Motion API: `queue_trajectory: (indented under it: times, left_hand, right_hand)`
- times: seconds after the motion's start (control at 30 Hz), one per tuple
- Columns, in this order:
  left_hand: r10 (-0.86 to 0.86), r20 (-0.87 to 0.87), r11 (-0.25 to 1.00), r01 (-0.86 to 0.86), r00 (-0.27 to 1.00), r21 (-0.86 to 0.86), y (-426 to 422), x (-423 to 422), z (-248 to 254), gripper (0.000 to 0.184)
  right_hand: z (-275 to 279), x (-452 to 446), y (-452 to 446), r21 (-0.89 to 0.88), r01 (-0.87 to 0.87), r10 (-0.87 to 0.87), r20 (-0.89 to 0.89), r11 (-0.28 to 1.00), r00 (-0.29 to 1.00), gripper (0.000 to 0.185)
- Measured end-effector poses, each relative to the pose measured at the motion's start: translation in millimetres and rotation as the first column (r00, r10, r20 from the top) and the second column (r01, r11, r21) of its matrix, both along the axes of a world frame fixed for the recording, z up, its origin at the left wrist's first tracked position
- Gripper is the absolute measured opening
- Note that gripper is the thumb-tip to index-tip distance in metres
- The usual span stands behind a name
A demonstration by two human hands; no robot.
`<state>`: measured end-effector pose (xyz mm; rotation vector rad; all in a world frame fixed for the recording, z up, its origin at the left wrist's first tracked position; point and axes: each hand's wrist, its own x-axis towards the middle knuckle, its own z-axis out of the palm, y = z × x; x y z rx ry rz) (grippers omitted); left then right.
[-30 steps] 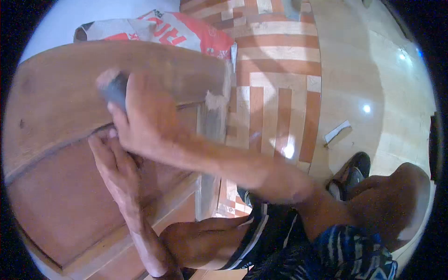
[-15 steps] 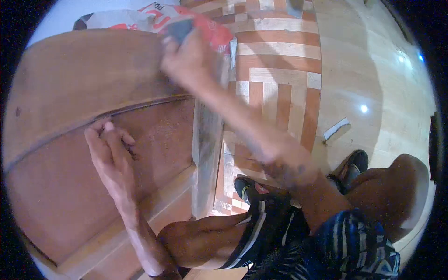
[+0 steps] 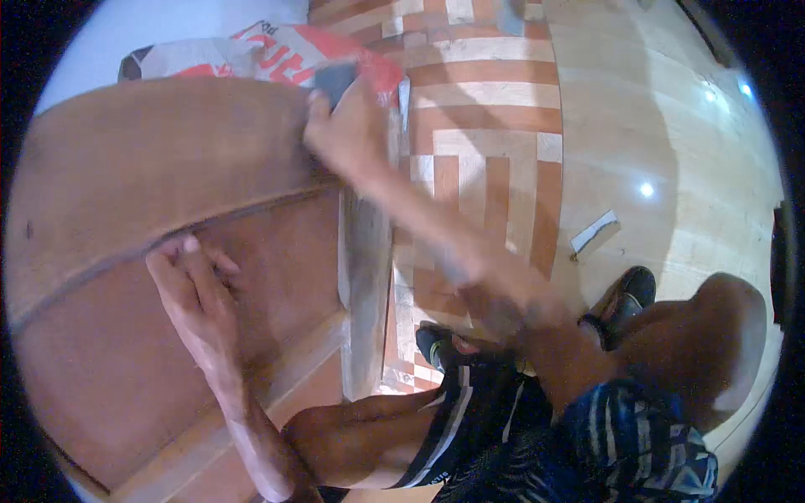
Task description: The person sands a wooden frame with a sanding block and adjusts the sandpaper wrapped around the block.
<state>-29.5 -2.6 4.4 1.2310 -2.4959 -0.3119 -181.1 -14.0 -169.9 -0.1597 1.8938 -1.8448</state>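
A dark grey pad (image 3: 334, 82) is held in my right hand (image 3: 350, 130), at the right end of the curved top rail of a wooden panel piece (image 3: 168, 126). The hand is slightly blurred, with its fingers around the pad. My left hand (image 3: 197, 285) rests on the reddish-brown recessed panel (image 3: 101, 369), just below the dark groove under the rail. Its fingers are loosely bent and apart, and nothing shows between them.
A white and red printed sack (image 3: 285, 54) lies behind the rail. Striped wood-pattern flooring (image 3: 495, 184) and pale flooring (image 3: 620, 151) are at the right, with a small white strip (image 3: 594, 234) on it. My shoes (image 3: 629, 298) and bare legs are below.
From a second ago, my right hand has moved right along the rail with the pad. My left hand stays near the groove, its fingers shifted slightly.
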Motion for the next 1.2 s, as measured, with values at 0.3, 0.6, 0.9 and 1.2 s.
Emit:
queue_trajectory:
  times: [0.3, 0.6, 0.9, 1.2]
  left_hand:
    - [0.07, -0.047, 0.997, -0.068, 0.996, 0.039, 2, -3, -4, 0.016]
    - [0.093, -0.049, 0.995, -0.09, 0.995, 0.052, -1, -4, -5, 0.015]
    - [0.046, -0.056, 0.995, -0.041, 0.997, 0.095, -1, -2, -6, 0.018]
    - [-0.006, 0.002, 1.0, 0.006, 1.0, 0.003, -2, 1, -4, 0.015]
  right_hand:
    - [-15, 1, -7, -0.147, -0.053, 0.06, 0.042, 0.988, 0.997, 0.029]
    - [15, 61, 8, -0.177, -0.029, 0.005, -0.133, 0.984, 0.991, 0.035]
    - [24, 75, 23, -0.248, 0.001, -0.031, -0.116, 0.969, 0.993, 0.038]
    - [10, 39, 14, -0.173, 0.086, -0.113, -0.156, 0.981, 0.981, 0.035]
